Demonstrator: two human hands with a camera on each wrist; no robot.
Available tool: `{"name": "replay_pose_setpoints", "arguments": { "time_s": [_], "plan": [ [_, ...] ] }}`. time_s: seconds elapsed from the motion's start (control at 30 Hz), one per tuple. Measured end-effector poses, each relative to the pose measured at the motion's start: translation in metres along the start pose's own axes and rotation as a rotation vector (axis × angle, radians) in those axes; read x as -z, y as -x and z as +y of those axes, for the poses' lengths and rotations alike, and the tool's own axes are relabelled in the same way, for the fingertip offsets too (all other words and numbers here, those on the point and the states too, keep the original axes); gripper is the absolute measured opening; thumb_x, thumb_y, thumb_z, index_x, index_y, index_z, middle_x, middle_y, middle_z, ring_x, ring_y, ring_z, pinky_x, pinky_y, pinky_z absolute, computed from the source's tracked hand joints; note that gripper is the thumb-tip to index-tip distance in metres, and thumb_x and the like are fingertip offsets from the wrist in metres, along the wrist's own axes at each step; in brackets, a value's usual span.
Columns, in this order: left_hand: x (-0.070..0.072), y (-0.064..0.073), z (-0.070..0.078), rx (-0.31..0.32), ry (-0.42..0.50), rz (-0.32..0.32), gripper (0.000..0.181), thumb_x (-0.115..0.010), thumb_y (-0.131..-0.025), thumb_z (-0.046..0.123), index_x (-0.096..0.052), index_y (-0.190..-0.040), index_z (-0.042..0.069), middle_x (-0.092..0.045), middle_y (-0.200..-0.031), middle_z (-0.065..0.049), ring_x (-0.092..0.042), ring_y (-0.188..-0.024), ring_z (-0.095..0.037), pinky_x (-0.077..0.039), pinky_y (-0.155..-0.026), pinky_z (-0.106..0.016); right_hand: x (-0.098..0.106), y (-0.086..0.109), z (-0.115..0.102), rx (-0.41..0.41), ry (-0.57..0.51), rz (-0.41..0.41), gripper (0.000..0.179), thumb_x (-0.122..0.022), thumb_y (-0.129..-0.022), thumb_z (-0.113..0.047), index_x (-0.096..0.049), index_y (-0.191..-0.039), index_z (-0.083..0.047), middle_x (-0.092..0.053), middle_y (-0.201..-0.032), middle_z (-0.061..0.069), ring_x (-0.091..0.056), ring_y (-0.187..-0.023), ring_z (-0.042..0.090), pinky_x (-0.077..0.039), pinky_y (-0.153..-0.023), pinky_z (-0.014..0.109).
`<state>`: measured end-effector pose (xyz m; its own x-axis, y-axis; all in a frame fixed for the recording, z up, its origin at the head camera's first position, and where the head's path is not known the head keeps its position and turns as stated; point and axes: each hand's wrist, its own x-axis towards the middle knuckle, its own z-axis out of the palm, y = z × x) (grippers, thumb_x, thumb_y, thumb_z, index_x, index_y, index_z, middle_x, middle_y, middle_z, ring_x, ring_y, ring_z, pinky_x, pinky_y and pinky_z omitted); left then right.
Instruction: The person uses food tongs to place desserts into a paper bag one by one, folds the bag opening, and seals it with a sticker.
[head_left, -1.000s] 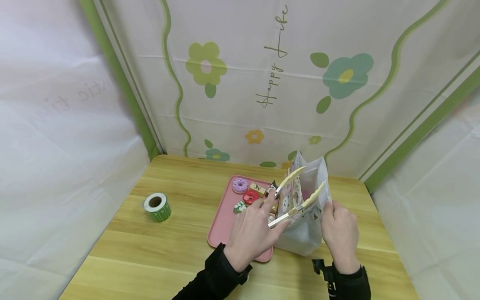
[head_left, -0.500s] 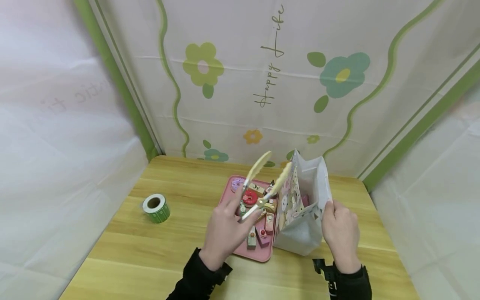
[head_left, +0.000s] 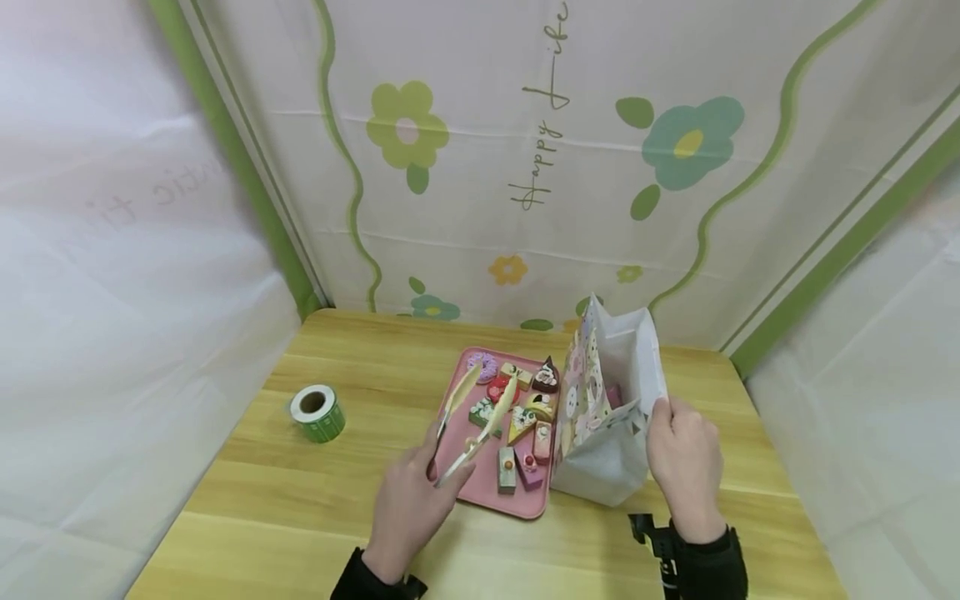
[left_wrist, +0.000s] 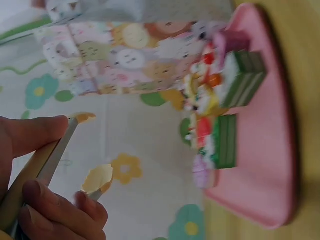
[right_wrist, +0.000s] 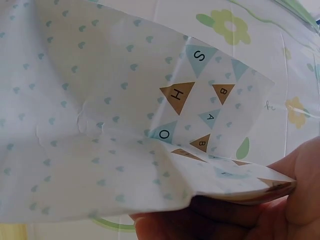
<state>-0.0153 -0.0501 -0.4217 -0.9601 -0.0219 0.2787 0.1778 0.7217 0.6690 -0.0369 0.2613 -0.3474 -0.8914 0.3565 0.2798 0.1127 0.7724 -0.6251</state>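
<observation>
At the near left corner of the tray (head_left: pixel 480 490), the left hand (head_left: pixel 412 504) is nearer its cakes (head_left: pixel 522 425): fingers curled round spread tongs (head_left: pixel 497 417), pointing away and rightward above them. Right of the tray, fingers of the right hand (head_left: pixel 684 467) pinch the bag (head_left: pixel 600 471) by its rim.

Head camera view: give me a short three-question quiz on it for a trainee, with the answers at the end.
1. Which hand holds the tongs?
2. True or false: the green roll stands on the tray.
3. Fill in: in the head view, the bag stands to the ___ of the tray.

Key:
1. The left hand.
2. False; it stands on the table.
3. Right.
</observation>
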Motion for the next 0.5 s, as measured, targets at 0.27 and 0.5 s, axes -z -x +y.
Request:
{"name": "replay_pose_setpoints", "arguments": {
  "time_s": [0.27, 0.5],
  "plan": [
    [-0.024, 0.033, -0.021, 0.096, -0.028, -0.109, 0.081, -0.072, -0.081, 0.061, -0.058, -0.137, 0.004, -0.039, -0.063, 0.009, -0.034, -0.053, -0.006, -0.03, -0.046, -0.024, 0.0, 0.0, 0.001, -0.012, 0.004, -0.017, 0.045, -0.035, -0.105, -0.024, -0.053, -0.07, -0.003, -0.055, -0.065, 0.012, -0.044, -0.05, 0.024, -0.032, -0.043, 0.035],
    [-0.037, 0.046, -0.029, 0.133, -0.06, -0.202, 0.083, -0.073, -0.078, 0.061, -0.06, -0.135, 0.002, -0.059, -0.078, -0.003, -0.053, -0.066, -0.015, -0.044, -0.053, -0.032, 0.0, -0.001, 0.001, -0.014, 0.0, -0.024, 0.045, -0.035, -0.105, -0.025, -0.057, -0.074, -0.001, -0.057, -0.069, 0.014, -0.046, -0.051, 0.025, -0.033, -0.043, 0.036]
  ]
}}
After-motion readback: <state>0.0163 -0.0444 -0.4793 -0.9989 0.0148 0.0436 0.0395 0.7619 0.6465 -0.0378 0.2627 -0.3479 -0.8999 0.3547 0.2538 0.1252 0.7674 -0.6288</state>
